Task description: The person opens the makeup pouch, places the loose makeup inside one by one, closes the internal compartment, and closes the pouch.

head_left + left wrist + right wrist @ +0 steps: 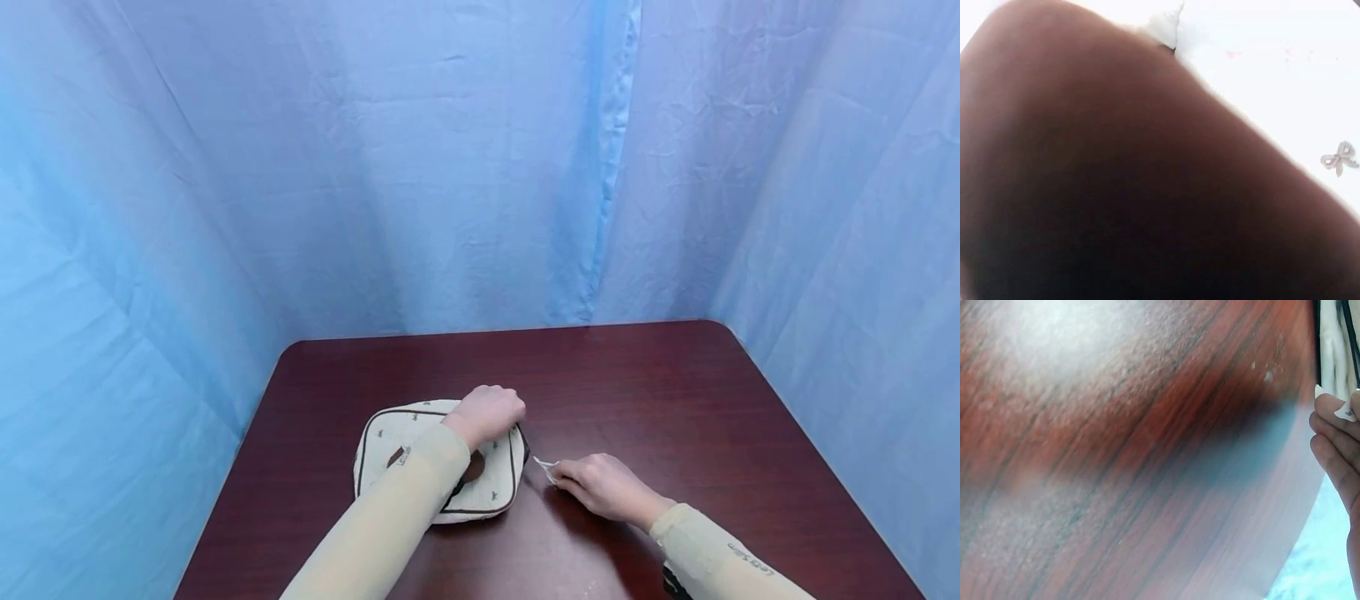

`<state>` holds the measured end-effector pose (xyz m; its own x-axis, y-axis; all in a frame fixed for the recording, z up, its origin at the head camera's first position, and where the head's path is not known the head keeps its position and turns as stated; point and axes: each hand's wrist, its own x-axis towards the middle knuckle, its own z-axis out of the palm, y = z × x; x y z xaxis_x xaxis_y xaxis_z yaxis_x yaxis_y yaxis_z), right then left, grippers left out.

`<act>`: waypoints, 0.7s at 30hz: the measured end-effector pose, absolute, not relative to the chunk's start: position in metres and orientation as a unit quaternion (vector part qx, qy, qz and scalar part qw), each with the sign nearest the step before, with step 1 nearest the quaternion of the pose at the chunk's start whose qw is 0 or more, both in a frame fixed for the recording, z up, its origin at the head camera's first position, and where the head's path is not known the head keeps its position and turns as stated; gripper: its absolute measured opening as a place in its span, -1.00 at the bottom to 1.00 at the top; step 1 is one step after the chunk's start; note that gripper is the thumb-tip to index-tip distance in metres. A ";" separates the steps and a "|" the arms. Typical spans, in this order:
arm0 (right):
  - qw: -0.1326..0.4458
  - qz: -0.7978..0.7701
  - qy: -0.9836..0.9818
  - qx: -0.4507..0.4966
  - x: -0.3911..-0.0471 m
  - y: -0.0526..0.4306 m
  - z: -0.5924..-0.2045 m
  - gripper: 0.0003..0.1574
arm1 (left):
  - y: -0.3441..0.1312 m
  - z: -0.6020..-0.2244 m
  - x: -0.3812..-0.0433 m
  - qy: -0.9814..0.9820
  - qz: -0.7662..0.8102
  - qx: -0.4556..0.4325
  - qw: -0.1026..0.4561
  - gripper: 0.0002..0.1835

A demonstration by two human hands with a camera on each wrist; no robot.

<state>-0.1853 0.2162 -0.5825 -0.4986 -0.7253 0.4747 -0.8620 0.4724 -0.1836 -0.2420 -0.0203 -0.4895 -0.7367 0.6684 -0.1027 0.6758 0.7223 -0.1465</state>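
Note:
A cream pouch bag with dark piping, small bow prints and brown patches lies on the table. My left hand grips its upper right edge, fingers curled down and fingertips hidden; the forearm covers the bag's middle. In the left wrist view, the left hand is a dark blur beside the pale bow-printed cloth. To the right of the bag, my right hand pinches a small white tab that points toward the bag. A dark mark shows on this tab in the right wrist view, where the right hand is partly cut off.
The dark red-brown wooden table has rounded far corners. Light blue curtains hang behind it and along both sides. Pale sleeves cover both forearms.

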 end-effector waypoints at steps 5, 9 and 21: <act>0.183 0.195 -0.832 0.487 -0.182 0.209 -0.578 -0.79 | -0.024 -0.484 -0.249 0.940 -0.066 0.335 0.017 -0.67; 0.189 0.193 -0.821 0.502 -0.177 0.204 -0.577 -0.78 | -0.026 -0.480 -0.253 0.949 -0.046 0.311 0.014 -0.65; 0.175 0.180 -0.793 0.555 -0.157 0.183 -0.582 -0.75 | -0.025 -0.477 -0.258 0.960 0.010 0.279 0.019 -0.64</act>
